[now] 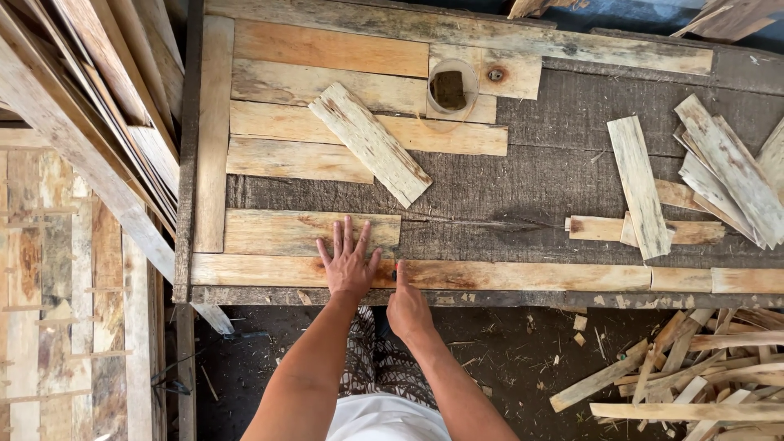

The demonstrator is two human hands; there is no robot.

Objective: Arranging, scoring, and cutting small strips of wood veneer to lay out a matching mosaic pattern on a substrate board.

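Note:
My left hand lies flat with fingers spread on a short wooden slat and the long slat running along the near edge of the dark workbench. My right hand is closed just beside it at the bench edge, with a small dark object pinched at its fingertips against the long slat; what it is cannot be made out. Further back, several slats lie side by side, and a pale slat rests diagonally across them.
A clear plastic cup with dark contents stands on the back slats. Loose slats are piled at the bench's right. Long boards lean at the left. Offcuts litter the dirt floor at lower right.

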